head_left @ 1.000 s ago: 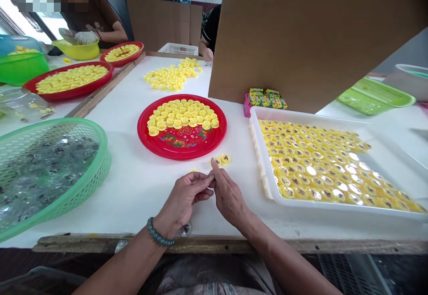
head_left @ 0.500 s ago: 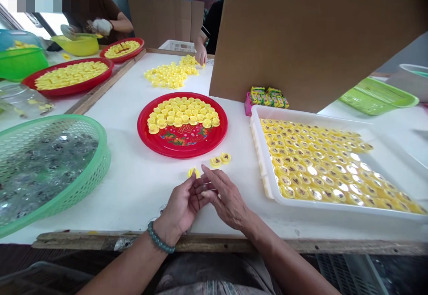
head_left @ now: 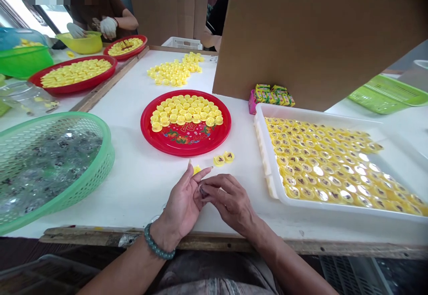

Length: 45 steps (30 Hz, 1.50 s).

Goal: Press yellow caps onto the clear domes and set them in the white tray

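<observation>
My left hand (head_left: 182, 203) is palm up above the table's near edge, thumb and forefinger spread apart. My right hand (head_left: 232, 199) meets it from the right, its fingertips pinching a small clear piece with a dark mark (head_left: 202, 191) against the left fingers. That piece is partly hidden. Just beyond the left fingers lies a yellow piece (head_left: 197, 169), mostly covered by the hand. Two round yellow pieces with dark pictures (head_left: 224, 157) rest side by side on the table. Behind them is a red tray (head_left: 187, 149), its far half filled with yellow cup-like pieces (head_left: 183, 110).
At left stands a green basket (head_left: 109, 152) of clear pieces. A white tray (head_left: 267, 174) of finished-looking yellow pieces is at right, by a cardboard sheet (head_left: 301, 41) and small boxes (head_left: 274, 95). Loose yellow pieces (head_left: 174, 70) lie farther back. A gloved co-worker (head_left: 109, 27) works far left.
My right fingers have curled into a pinch around the dark-marked clear piece; my left thumb and forefinger have spread. The view has shifted slightly. The far co-worker's hand has moved behind the cardboard.
</observation>
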Tool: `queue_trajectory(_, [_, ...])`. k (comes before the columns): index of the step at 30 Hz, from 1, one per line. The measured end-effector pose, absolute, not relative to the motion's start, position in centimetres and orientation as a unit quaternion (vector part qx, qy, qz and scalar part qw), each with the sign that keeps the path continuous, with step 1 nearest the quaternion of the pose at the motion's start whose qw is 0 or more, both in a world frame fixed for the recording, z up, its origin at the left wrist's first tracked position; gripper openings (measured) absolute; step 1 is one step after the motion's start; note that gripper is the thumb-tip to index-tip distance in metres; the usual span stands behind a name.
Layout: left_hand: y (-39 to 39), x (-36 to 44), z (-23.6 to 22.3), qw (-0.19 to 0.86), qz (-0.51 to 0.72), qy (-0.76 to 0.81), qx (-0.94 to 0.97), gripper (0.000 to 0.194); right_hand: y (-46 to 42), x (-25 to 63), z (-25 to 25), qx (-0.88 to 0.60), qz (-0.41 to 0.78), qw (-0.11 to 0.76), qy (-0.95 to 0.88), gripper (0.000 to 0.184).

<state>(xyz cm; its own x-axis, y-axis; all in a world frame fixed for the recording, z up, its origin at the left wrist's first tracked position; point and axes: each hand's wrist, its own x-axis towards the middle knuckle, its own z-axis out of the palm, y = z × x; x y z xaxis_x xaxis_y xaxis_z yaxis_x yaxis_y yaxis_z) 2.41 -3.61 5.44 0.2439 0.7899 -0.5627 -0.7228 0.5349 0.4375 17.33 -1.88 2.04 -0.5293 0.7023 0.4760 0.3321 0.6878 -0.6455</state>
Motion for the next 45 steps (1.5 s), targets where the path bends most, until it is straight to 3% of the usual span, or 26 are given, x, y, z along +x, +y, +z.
queue_trajectory(8, [-4.1, 3.1, 4.7, 0.702, 0.500, 0.451, 0.233, 0.031, -1.0, 17.7, 2.2, -0.396, 0.389, 0.456, -0.696, 0.010])
queue_trajectory(13, [-3.6, 2.8, 4.4, 0.654, 0.508, 0.499, 0.254, 0.026, -1.1, 17.7, 2.2, -0.418, 0.371, 0.448, -0.698, 0.006])
queue_trajectory(19, [-2.6, 0.9, 4.5, 0.624, 0.386, 0.550, 0.398, 0.021, -0.9, 18.4, 2.0, -0.338, 0.309, 0.372, -0.807, 0.039])
queue_trajectory(24, [-2.5, 0.2, 4.2, 0.652, 0.349, 0.541, 0.400, 0.017, -0.9, 18.4, 1.6, -0.313, 0.280, 0.330, -0.845, 0.034])
queue_trajectory(30, [-3.1, 1.0, 4.1, 0.641, 0.392, 0.527, 0.397, 0.017, -1.1, 18.1, 1.0, -0.360, 0.227, 0.396, -0.814, 0.033])
queue_trajectory(39, [-3.1, 0.7, 3.5, 0.622, 0.427, 0.530, 0.387, 0.021, -1.1, 18.2, 1.3, -0.345, 0.232, 0.396, -0.819, 0.035])
queue_trajectory(43, [-3.1, 0.3, 3.8, 0.625, 0.370, 0.513, 0.458, 0.021, -1.2, 18.0, 1.4, -0.331, 0.235, 0.385, -0.829, 0.035])
queue_trajectory(45, [-2.6, -0.4, 4.2, 0.575, 0.318, 0.537, 0.528, 0.024, -1.3, 17.9, 1.3, -0.336, 0.235, 0.375, -0.831, 0.034])
